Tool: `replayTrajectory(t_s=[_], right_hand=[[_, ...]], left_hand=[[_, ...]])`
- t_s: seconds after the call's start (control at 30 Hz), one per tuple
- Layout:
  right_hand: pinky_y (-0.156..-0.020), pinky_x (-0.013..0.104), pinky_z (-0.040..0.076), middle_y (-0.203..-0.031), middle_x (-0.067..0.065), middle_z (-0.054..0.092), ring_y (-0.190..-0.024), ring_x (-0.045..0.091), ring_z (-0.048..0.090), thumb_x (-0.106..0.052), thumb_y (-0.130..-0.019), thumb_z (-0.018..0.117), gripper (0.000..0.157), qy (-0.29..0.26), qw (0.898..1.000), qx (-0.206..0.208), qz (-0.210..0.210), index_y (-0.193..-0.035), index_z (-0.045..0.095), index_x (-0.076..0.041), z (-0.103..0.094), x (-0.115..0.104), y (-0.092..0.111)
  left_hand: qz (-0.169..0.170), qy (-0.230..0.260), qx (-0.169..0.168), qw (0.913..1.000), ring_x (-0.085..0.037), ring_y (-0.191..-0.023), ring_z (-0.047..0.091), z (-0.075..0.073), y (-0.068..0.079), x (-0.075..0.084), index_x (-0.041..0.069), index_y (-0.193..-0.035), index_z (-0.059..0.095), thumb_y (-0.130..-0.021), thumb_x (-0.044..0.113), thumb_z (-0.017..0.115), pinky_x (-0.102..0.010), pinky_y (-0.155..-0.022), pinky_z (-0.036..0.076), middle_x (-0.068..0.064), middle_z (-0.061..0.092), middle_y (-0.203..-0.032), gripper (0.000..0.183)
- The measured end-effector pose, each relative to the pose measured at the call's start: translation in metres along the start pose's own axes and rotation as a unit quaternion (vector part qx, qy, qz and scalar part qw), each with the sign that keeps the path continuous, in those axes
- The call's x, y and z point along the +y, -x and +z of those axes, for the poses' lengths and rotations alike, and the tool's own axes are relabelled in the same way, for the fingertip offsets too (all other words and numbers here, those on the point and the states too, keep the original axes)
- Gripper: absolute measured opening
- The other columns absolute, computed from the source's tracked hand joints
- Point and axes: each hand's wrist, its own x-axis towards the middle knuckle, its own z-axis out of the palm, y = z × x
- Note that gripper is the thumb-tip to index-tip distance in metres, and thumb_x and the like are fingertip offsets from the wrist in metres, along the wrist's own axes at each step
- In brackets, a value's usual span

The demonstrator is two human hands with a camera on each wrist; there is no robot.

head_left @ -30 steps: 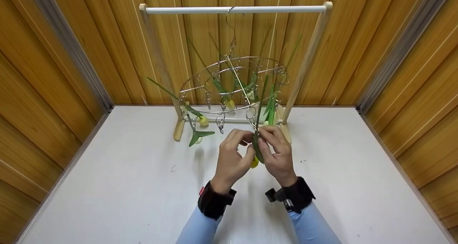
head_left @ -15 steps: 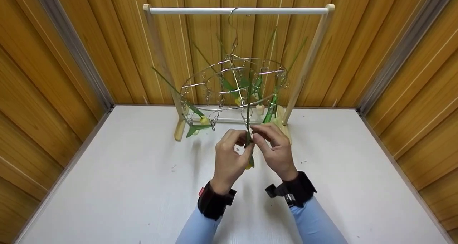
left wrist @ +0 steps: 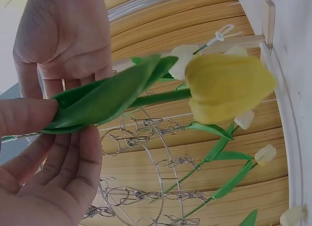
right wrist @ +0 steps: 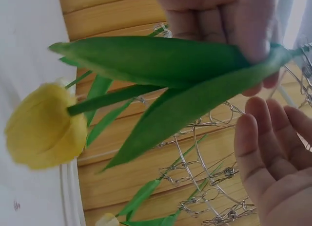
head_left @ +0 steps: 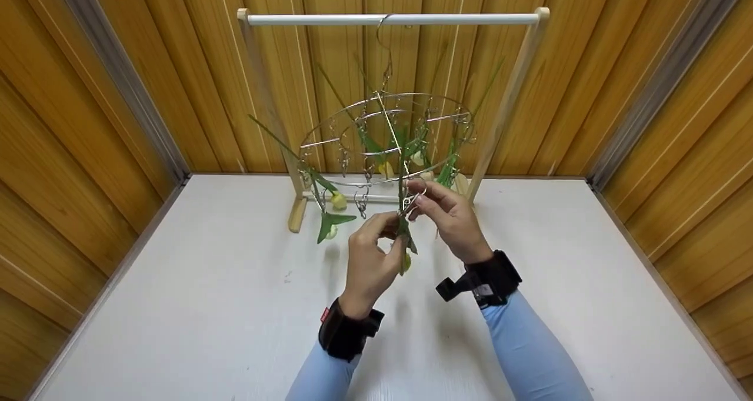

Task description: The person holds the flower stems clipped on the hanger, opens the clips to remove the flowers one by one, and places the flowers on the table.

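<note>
A yellow tulip (left wrist: pixel 229 87) with green leaves hangs head down, its stem rising toward the wire ring. My left hand (head_left: pixel 375 248) pinches it where leaves meet stem; thumb and fingertips press on the leaf base in the left wrist view. Just above and to the right, my right hand (head_left: pixel 450 216) holds a metal wire clip (head_left: pixel 407 202) between thumb and index finger, beside the stem. In the right wrist view the right hand's other fingers (right wrist: pixel 265 138) are loosely bent, apart from the leaves. The clip's tip is partly hidden by the stem and fingers.
A round wire drying hanger (head_left: pixel 329 137) hangs by its hook from the white bar (head_left: pixel 312 19) of a wooden-legged stand. Other tulips hang from its clips, including a pale yellow one (head_left: pixel 338 200) at the left. Bare clips (head_left: pixel 362 204) dangle at the front. White tabletop (head_left: pixel 194 307) lies below.
My right hand has left the tulip's leaves and moved up to the wire clip. The left hand keeps its pinch, and the tulip has shifted slightly left.
</note>
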Motion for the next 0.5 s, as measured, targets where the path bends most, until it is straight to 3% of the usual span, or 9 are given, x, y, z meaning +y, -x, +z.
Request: replayTrajectory(t_s=[0.13, 0.3, 0.5], right_hand=[[-0.082, 0.03, 0.057, -0.117, 0.014, 0.067, -0.091, 0.017, 0.068, 0.0, -0.102, 0.052, 0.034, -0.032, 0.999, -0.026, 0.012, -0.13, 0.056, 0.018, -0.004, 0.0, -0.004], [-0.084, 0.03, 0.056, -0.112, 0.007, 0.068, -0.088, 0.016, 0.068, -0.004, -0.101, 0.059, 0.026, -0.063, 0.997, -0.05, 0.016, -0.123, 0.068, 0.007, -0.007, 0.0, -0.01], [-0.084, 0.028, 0.055, -0.111, 0.007, 0.066, -0.09, 0.017, 0.066, -0.012, -0.102, 0.065, 0.037, -0.053, 0.995, -0.086, 0.026, -0.128, 0.062, 0.014, -0.01, -0.001, -0.014]], left_hand=[[-0.034, 0.033, -0.025, 0.9986, -0.02, -0.085, 0.072, -0.004, -0.001, -0.001, -0.003, -0.107, 0.072, -0.084, -0.012, 0.069, -0.033, -0.076, 0.06, -0.009, 0.074, -0.092, 0.025], [-0.082, 0.085, -0.072, 0.9904, -0.02, -0.084, 0.072, -0.01, -0.002, -0.002, -0.001, -0.104, 0.073, -0.086, -0.008, 0.071, -0.032, -0.078, 0.059, -0.009, 0.074, -0.094, 0.019], [-0.092, 0.12, -0.098, 0.9836, -0.025, -0.086, 0.073, -0.015, -0.002, -0.003, -0.003, -0.105, 0.073, -0.088, -0.003, 0.074, -0.033, -0.081, 0.059, -0.013, 0.074, -0.096, 0.017]])
